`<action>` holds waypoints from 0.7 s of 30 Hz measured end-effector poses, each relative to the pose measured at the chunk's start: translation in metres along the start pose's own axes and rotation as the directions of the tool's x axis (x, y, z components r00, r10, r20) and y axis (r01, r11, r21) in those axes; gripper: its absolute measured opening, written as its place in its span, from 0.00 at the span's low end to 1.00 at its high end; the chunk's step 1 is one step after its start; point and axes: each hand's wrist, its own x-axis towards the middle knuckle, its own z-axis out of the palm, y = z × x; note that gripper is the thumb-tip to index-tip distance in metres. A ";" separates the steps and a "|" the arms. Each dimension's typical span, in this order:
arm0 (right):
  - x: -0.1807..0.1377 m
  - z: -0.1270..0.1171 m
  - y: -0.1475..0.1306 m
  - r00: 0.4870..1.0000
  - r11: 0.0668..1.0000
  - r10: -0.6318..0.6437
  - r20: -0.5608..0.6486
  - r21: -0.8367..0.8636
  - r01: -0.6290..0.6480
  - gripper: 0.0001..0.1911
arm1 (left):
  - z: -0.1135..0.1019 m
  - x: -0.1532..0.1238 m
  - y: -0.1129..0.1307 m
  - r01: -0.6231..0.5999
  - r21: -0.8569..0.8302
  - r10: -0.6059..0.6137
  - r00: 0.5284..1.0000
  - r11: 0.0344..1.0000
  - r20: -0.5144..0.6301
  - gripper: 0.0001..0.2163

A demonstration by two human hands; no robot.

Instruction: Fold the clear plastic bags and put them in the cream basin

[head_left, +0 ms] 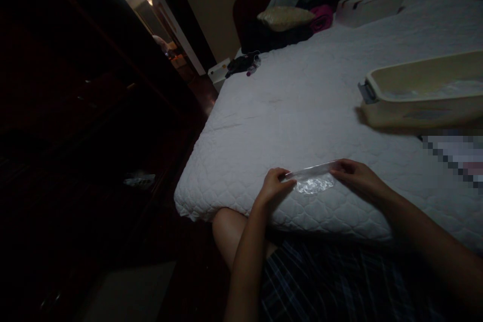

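Note:
A clear plastic bag (315,184) is stretched between my two hands, just above the near edge of the bed. My left hand (275,185) pinches its left end between thumb and fingers. At the other end, my right hand (350,171) grips the bag's upper corner. The top edge is pulled fairly straight, while the lower part looks crinkled and shiny. Whether anything lies inside the bag I cannot tell. Beneath both hands spreads a white quilted bed cover (294,110).
A cream plastic bin (422,113) with a grey latch stands on the bed at right, clear plastic inside. Farther back are a white box (372,7), a pillow (286,18) and a rolled magenta cloth (321,18). Dark cabinetry (75,110) fills the left.

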 end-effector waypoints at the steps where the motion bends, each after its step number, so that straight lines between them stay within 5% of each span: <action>1: -0.001 0.000 -0.001 1.000 1.000 -0.005 -0.001 -0.023 0.005 0.21 | -0.001 0.000 0.000 -0.005 -0.012 0.006 1.000 1.000 0.019 0.09; 11: -0.003 0.001 -0.008 0.998 1.000 0.009 0.067 -0.011 -0.008 0.20 | -0.001 0.005 -0.009 -0.117 0.160 0.123 0.992 0.980 -0.028 0.07; 21: -0.007 0.007 -0.003 0.990 0.965 -0.117 -0.075 -0.242 0.096 0.18 | -0.004 0.006 -0.009 -0.159 0.112 0.161 0.987 0.981 -0.002 0.11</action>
